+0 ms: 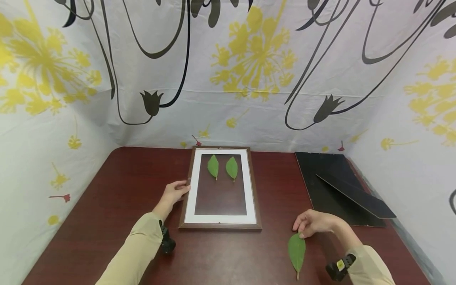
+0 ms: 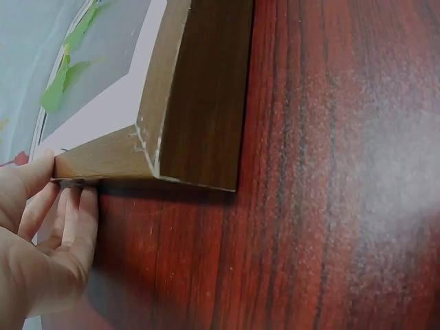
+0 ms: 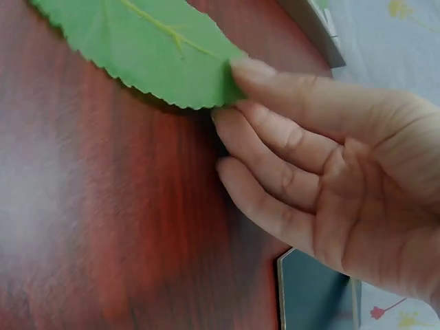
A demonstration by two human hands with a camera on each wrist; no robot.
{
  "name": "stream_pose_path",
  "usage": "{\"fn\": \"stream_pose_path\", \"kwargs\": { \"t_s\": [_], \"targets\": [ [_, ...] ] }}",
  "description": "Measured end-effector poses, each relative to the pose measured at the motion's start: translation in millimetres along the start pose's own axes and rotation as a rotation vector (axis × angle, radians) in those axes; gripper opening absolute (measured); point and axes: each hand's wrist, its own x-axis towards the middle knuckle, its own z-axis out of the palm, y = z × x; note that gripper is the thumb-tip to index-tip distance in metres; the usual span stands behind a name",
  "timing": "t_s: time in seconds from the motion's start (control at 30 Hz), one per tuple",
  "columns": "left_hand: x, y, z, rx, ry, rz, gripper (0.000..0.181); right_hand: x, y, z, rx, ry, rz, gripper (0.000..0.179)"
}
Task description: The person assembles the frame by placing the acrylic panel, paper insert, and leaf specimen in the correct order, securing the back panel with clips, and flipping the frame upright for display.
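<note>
In the head view, a brown wooden picture frame (image 1: 220,226) with a white mat lies on the table, and two small green leaves (image 1: 213,166) sit side by side in its upper part. My left hand (image 1: 175,192) grips the frame's left side. The left wrist view has the thumb on the wooden rim (image 2: 103,152) and the other fingers curled below it. To the right of the frame, my right hand (image 1: 315,223) pinches one end of a larger green leaf (image 1: 297,253), whose stem points toward me. The right wrist view shows that leaf's toothed edge (image 3: 158,62) and pale veins.
Two black boards (image 1: 335,170) lie at the table's right side, one resting tilted over the other. Behind the dark red table (image 1: 149,166) hangs a white cloth (image 1: 213,111) with yellow and grey flower prints, which also covers both sides.
</note>
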Motion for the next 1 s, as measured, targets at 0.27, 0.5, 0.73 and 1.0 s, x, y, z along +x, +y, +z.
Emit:
{"fn": "stream_pose_path", "kwargs": {
  "t_s": [0.27, 0.5, 0.73, 1.0],
  "targets": [
    [2.2, 0.2, -1.6, 0.013, -0.091, -0.027, 0.046, 15.4, -11.6, -11.4, 0.114, -0.083, -0.12, 0.028],
    [4.8, 4.5, -6.9, 0.04, -0.21, -0.062, 0.052, 51.9, -49.0, -19.3, 0.082, 0.013, -0.116, 0.029],
    [4.3, -0.8, -10.0, 0.042, -0.222, -0.052, 0.05, 106.0, -92.3, -16.0, 0.022, 0.064, -0.068, 0.026],
    [6.0, -0.6, -7.2, 0.016, -0.214, -0.043, 0.05, 146.1, -124.8, -15.5, -0.047, 0.057, -0.038, 0.024]
  ]
}}
